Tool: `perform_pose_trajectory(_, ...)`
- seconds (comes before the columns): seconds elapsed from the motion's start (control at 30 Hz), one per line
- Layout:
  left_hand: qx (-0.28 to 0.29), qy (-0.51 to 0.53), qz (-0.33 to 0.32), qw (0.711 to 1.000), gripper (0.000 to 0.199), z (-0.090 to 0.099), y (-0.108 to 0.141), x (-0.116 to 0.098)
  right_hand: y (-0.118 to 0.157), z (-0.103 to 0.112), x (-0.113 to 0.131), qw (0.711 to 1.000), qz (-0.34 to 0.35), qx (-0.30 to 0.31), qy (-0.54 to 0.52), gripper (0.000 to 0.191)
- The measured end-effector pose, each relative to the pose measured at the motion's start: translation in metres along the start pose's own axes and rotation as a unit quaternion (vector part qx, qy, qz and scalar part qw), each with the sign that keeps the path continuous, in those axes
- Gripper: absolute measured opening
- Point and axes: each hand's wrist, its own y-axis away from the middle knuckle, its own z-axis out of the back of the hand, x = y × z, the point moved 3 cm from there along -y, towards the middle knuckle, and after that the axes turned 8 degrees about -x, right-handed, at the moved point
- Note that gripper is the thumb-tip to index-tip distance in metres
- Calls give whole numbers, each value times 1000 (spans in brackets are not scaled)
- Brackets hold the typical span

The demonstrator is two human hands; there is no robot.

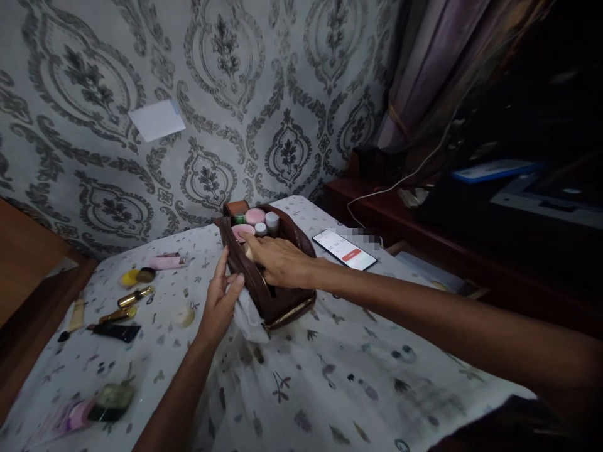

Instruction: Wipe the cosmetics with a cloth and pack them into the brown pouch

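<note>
A brown zip-top cosmetic bag (pixel 268 304) lies unzipped on the patterned cloth. My left hand (pixel 222 304) rests along the bag's near left side, thumb and index finger stretched apart. Reaching over the other side, my right hand (pixel 282 260) dips into the bag, its index finger extended onto a pink round container (pixel 244 231). A small beige item (pixel 249 252) shows beneath those fingers, and the rest of them are hidden. Farther in stand another pink round lid (pixel 255 216), a white-capped jar (pixel 260 229), a grey-white cylinder (pixel 272 223) and a green-topped item (pixel 239 218).
A lit phone (pixel 346 249) lies right of the bag. Several cosmetics, including a black tube (pixel 117 331), a gold tube (pixel 135 297) and a pink bottle (pixel 167 262), lie left. Nearer are a dark green jar (pixel 112 402) and a lilac tube (pixel 66 422). Patterned wall (pixel 287 147) behind.
</note>
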Motion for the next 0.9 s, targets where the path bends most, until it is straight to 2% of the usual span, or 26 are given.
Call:
perform_pose_trajectory(0.13, -4, -22, -2, 1000, 85, 3, -1, -1, -1, 2, -5, 998, 35, 13, -56, 81)
perform_pose_trajectory(0.3, -38, -66, -9, 997, 82, 8, -4, -4, 11, 10, -11, 989, 82, -38, -115, 76)
perform_pose_trajectory(0.4, -36, -56, -16, 998, 80, 8, -5, -5, 27, 22, -18, 979, 88, -108, -149, 65)
perform_pose_trajectory(0.53, -18, -41, -11, 999, 83, 7, -6, -4, 46, 35, -34, 941, 59, -263, -202, 40)
perform_pose_trajectory(0.63, -20, -42, -13, 999, 84, 9, -6, -2, 57, 34, -43, 926, 48, -317, -201, 32)
perform_pose_trajectory(0.77, -18, -42, -19, 999, 83, 10, -6, 1, 65, 24, -44, 928, 60, -330, -164, 34)
perform_pose_trajectory(0.9, -14, -25, -13, 1000, 84, 9, -6, 2, 63, 14, -30, 949, 107, -272, -115, 43)
